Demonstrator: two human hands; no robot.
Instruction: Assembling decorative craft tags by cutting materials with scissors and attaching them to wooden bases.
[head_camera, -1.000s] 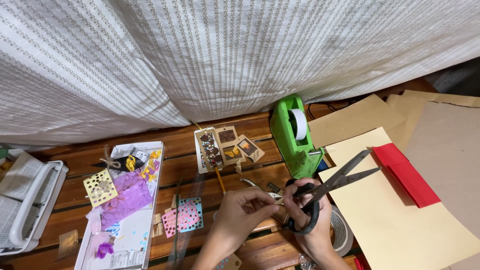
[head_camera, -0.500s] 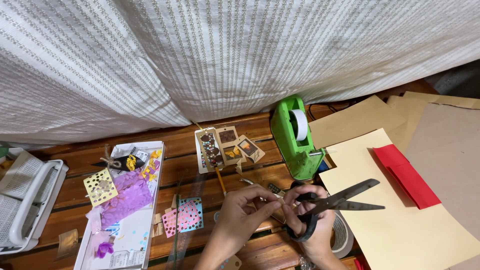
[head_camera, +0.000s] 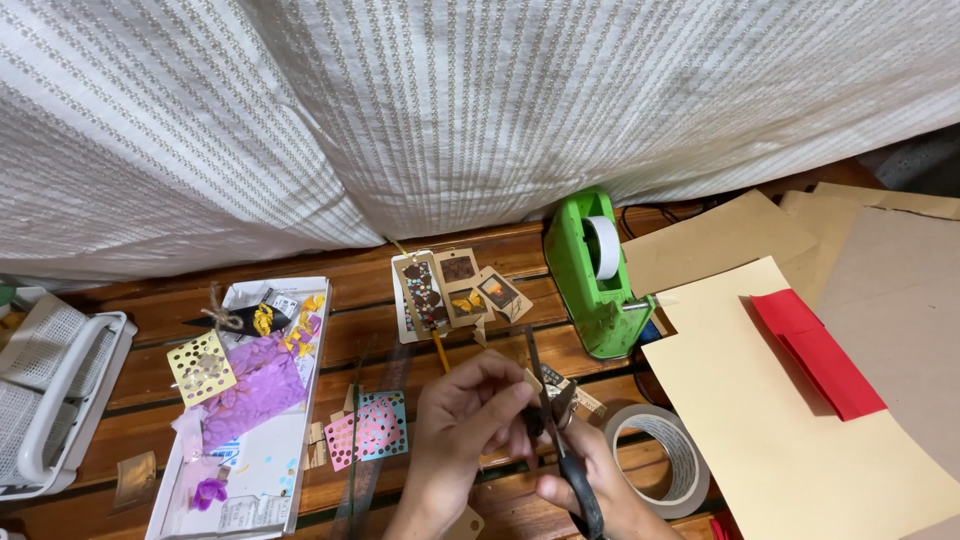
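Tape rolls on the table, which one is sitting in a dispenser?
The white roll, mounted upright in the green dispenser near the curtain. The other, a wider roll, lies flat and loose on the wooden table beside the right hand.

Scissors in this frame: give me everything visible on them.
The scissors have dark metal blades and black handles. They stand nearly upright in the picture, tips pointing away from the person toward the tags, over the wooden table. The blades look almost closed. The right hand grips the handle loops at the bottom. The left hand pinches a small tan piece right against the blades. The lower handle part is partly hidden by fingers.
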